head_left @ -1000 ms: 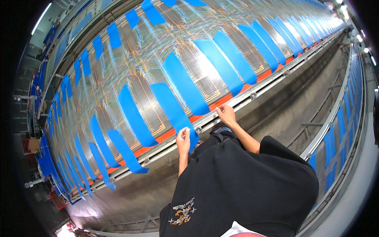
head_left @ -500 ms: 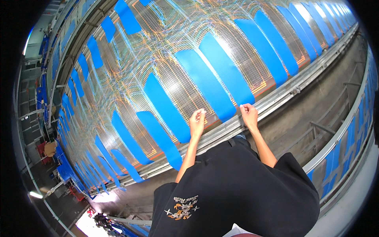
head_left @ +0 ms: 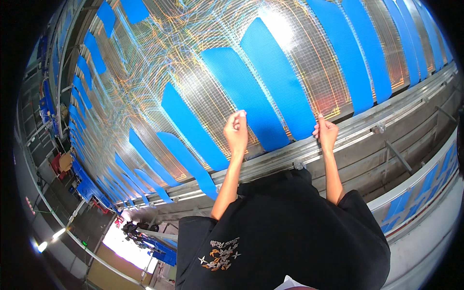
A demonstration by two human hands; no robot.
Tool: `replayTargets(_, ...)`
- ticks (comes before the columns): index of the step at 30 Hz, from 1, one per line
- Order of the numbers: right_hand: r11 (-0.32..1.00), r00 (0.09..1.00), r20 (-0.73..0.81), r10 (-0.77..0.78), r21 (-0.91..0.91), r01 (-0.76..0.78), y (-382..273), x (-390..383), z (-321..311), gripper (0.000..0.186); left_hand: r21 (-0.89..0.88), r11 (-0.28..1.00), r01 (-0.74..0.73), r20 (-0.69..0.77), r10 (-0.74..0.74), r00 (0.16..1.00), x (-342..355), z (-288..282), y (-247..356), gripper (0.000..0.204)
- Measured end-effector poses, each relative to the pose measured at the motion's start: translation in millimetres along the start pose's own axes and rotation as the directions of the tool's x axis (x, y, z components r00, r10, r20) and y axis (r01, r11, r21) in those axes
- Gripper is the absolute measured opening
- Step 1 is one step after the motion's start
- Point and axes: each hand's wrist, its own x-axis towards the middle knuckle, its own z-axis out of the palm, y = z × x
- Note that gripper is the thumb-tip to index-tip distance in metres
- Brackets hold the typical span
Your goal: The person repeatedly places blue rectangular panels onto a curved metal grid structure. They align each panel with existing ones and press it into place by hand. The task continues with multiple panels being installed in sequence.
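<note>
My left hand (head_left: pixel 236 133) is closed, with thumb and fingertips together, beside the left edge of a blue fabric panel (head_left: pixel 244 92). Any small thing between its fingers is too fine to see. At the lower right corner of another blue fabric panel (head_left: pixel 278 72), my right hand (head_left: pixel 327 134) is pinched near the table's front edge. Whether it grips the panel's edge or something small cannot be made out. Both panels lie flat, side by side, on a long table (head_left: pixel 333 92) whose surface is printed with a grid and many coloured lines.
More blue panels (head_left: pixel 193 125) lie in rows along the table. A metal rail (head_left: pixel 360 128) with a clamp-like fitting (head_left: pixel 378 128) runs along its near edge. Behind me, to the right, stands another table with blue pieces (head_left: pixel 411 200). Blue machinery (head_left: pixel 87 186) is at the left.
My hands have moved further apart, the right one rightward past the panel's corner. My left hand is a little higher over the table. The whole view has shifted.
</note>
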Motion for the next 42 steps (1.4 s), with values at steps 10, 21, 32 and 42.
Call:
replayTargets(10, 0.998, 0.991, -0.125, -0.040, -0.050, 0.033, -2.1, -3.0, 11.4, 0.054, -0.340, 0.925, 0.172, -0.125, -0.226, 0.966, 71.8, -18.2, 24.1, 0.029)
replayTargets(21, 0.991, 0.989, -0.138, -0.062, -0.125, 0.044, -1.2, -1.7, 13.8, 0.058, -0.313, 0.948, 0.061, -0.280, -0.153, 0.948, 181.5, -27.1, 61.9, 0.051)
replayTargets(32, 0.995, 0.985, -0.163, -0.054, -0.097, 0.039, -4.8, -4.4, 17.3, 0.058, -0.090, 0.995, 0.041, -0.208, -0.059, 0.976, 214.2, -22.3, 77.7, 0.056)
replayTargets(42, 0.994, 0.985, -0.159, -0.067, -0.093, 0.052, -3.5, -2.8, 17.4, 0.058, 0.269, 0.818, -0.508, 0.120, 0.495, 0.860, 173.0, -21.6, 90.6, 0.022)
